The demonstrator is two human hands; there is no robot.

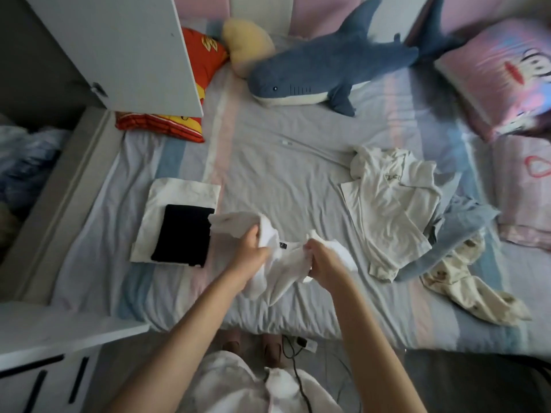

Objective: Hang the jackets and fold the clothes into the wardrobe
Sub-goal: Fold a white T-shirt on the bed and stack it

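A crumpled white garment (286, 263) with a small black neck label hangs between my hands above the bed's near edge. My left hand (252, 254) grips its left side and my right hand (323, 262) grips its right side. To the left lies a folded white piece (179, 192) with a folded black garment (183, 235) on top. On the right a loose white T-shirt (390, 204) lies spread over a pale blue garment (459, 231) and a cream patterned garment (465, 287).
The bed sheet (283, 162) is striped pastel. A plush shark (322, 73), a yellow cushion (247, 46), a red cushion (190, 84) and pink pillows (501, 73) sit at the far side. An open white wardrobe door (119, 49) juts in at upper left. Cables (298, 359) lie on the floor.
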